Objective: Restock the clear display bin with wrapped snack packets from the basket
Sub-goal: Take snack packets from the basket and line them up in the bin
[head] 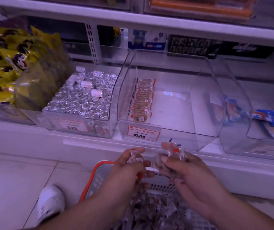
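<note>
The clear display bin (204,100) sits on the lower shelf, with one row of wrapped round snack packets (142,98) standing along its left wall. The rest of its floor is bare. Below it, over the orange-rimmed basket (98,170), my left hand (129,170) grips a few clear-wrapped packets (135,157). My right hand (187,173) grips a bunch of packets (174,150) whose wrapper ends stick up just under the bin's front edge. More packets (152,211) fill the basket between my forearms.
A bin of silver-wrapped sweets (85,100) stands to the left, with yellow bags (5,63) beyond it. To the right is a clear bin with blue packets (265,123). A price tag (143,132) hangs on the bin front. My white shoe (50,203) is on the floor.
</note>
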A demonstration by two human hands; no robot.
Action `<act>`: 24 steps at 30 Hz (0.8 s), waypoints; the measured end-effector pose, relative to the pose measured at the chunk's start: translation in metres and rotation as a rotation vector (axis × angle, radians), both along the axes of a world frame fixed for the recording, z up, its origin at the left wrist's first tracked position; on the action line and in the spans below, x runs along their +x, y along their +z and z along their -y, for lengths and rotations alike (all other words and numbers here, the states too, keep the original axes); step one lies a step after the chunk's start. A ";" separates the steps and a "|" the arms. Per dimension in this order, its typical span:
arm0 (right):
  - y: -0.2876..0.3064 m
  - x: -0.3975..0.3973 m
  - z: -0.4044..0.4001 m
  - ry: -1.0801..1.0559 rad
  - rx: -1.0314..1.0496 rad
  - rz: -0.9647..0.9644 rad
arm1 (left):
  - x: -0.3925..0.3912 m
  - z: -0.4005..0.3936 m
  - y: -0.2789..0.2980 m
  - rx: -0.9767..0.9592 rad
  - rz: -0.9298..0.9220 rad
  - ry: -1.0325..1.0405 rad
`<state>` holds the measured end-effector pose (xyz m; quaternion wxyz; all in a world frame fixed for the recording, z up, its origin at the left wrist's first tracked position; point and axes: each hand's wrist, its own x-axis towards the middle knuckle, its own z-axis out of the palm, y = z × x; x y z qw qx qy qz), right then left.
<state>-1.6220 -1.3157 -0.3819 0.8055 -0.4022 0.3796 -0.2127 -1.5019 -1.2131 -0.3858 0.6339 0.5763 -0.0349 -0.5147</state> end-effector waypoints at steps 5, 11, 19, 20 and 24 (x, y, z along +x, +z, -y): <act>0.007 0.003 -0.004 -0.087 -0.697 -0.168 | -0.004 0.006 0.009 0.071 -0.208 -0.031; 0.011 0.001 -0.023 -0.176 -0.909 -0.056 | -0.006 0.004 0.011 -0.008 -0.398 -0.125; 0.011 0.005 -0.012 -0.063 -0.083 0.074 | -0.001 0.002 0.010 -0.022 -0.090 -0.155; 0.012 0.003 -0.007 -0.053 -0.105 0.039 | -0.001 0.003 0.010 -0.011 -0.079 -0.115; 0.011 0.001 -0.004 0.036 -0.122 -0.024 | 0.000 0.006 0.012 -0.015 -0.153 -0.007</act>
